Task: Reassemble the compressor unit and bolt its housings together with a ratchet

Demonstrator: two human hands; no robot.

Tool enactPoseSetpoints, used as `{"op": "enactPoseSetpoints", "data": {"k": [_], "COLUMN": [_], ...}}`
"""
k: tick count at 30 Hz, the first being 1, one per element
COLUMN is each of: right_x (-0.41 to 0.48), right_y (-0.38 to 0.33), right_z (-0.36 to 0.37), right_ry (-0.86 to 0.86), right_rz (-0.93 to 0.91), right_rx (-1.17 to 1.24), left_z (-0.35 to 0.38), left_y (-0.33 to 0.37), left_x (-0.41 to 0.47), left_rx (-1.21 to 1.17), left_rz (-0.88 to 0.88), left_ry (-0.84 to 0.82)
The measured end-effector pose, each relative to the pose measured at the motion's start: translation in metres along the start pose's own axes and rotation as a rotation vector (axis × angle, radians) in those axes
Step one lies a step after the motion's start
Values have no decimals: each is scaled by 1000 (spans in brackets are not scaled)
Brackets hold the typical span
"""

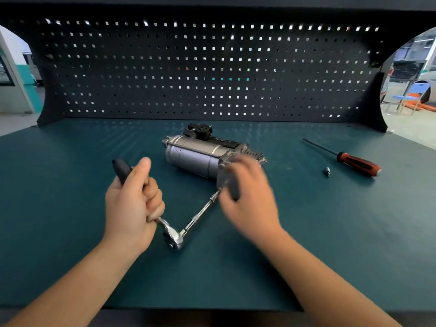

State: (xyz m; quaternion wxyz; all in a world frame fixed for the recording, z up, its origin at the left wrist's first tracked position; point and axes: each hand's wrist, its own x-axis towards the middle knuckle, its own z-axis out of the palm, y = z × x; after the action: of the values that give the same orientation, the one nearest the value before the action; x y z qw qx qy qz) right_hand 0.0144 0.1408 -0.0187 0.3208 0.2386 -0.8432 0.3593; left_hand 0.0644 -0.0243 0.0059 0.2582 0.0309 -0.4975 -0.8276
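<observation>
The grey compressor unit [195,154] lies on its side in the middle of the green bench mat [70,232], a black connector on top. My left hand [132,201] grips the black handle of a ratchet [174,239]. Its long extension [200,213] runs up and to the right, and its tip meets the near end face of the compressor. My right hand [247,192] is blurred with motion at that same end, over the housing and the extension's tip. Whether its fingers hold anything cannot be made out.
A screwdriver [346,158] with a red and black handle lies at the right of the mat. A small loose socket bit [327,172] lies just in front of it. A dark pegboard [212,74] closes off the back of the bench.
</observation>
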Motion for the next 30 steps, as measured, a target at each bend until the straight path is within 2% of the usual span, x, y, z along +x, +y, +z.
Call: {"op": "enactPoseSetpoints", "data": {"k": [1,2,6,8,13,17,22,30], "right_x": [6,12,20,19,20,19,21,24], "right_y": [10,22,61,69,72,74,74,80], "right_z": [-8,-15,-20,-11,-3,-8,-17,-16], "right_ry": [117,134,-274,-355,-292,-267,-189,-121], "right_rz": [60,148,461,452,430,419,490,535], "right_rx": [39,95,360,311,248,331,478,560], "left_z": [2,2,-3,-4,-5,-11,-26,-8], "left_y": [1,1,2,2,2,6,19,6], "left_x": [-2,-4,-6,-6,-3,8,22,4], "left_rx": [31,47,64,50,76,70,-101,-167], "left_rz": [30,45,46,42,24,-47,-269,-338], "left_ry": [-24,-40,-66,-70,-95,-55,13,-26]}}
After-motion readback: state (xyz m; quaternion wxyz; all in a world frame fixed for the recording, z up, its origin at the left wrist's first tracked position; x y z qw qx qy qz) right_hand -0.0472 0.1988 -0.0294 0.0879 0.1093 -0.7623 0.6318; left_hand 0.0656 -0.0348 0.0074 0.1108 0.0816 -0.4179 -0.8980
